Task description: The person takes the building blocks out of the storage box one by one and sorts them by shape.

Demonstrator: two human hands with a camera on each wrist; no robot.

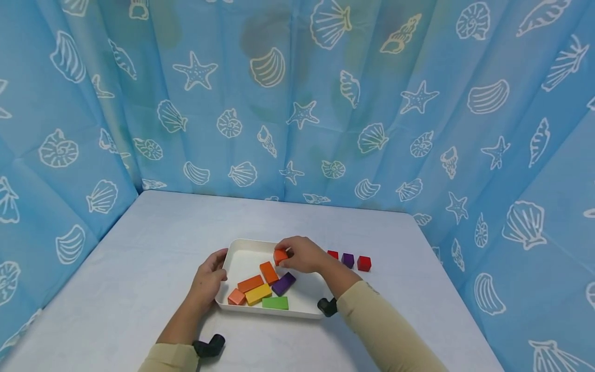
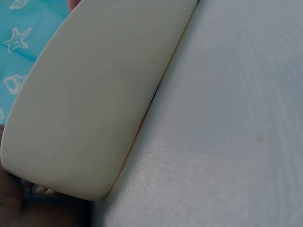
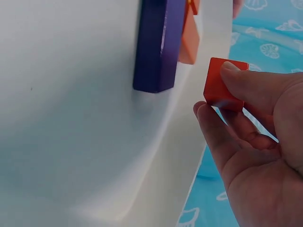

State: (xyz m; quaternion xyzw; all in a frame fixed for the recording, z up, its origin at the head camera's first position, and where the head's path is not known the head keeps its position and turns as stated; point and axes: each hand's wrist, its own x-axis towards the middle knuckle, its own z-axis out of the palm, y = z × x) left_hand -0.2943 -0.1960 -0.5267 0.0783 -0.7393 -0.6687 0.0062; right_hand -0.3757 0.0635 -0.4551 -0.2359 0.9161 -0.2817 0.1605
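Sleeves of beige cloth [image 1: 381, 325] reach in from the near side of a shallow white plastic-looking tray [image 1: 302, 294], with black wrist-worn devices [image 1: 210, 345] at the cuffs. Along the tray's near edge lie a bright green oblong block [image 1: 275, 303] and, toward its left corner, an orange-pink cube [image 1: 236, 297]; just beyond sit a yellow oblong block [image 1: 258, 294], an orange oblong block [image 1: 250, 283], a dark purple oblong block [image 1: 283, 284] and a second orange oblong block [image 1: 268, 273]. At the tray's left side the left hand [image 1: 207, 281] grips the wall, thumb over the rim. Over the tray's far half the right hand [image 1: 302, 254] pinches an orange-red cube [image 3: 214, 85] between thumb and fingertips. Work looks partway through: six pieces lie inside the tray, one is held and has yet to be set down, and three stand apart on the white worktop [image 1: 395, 310] to the tray's right: a red block [image 1: 332, 254] partly hidden by the right forearm [image 1: 339, 279], a purple cube [image 1: 347, 260] and a red cube [image 1: 364, 263]. No brand, label or writing can be read on any of them; beyond the tray, the blue fabric curtain [image 1: 325, 77] shows only printed white shells and starfish.
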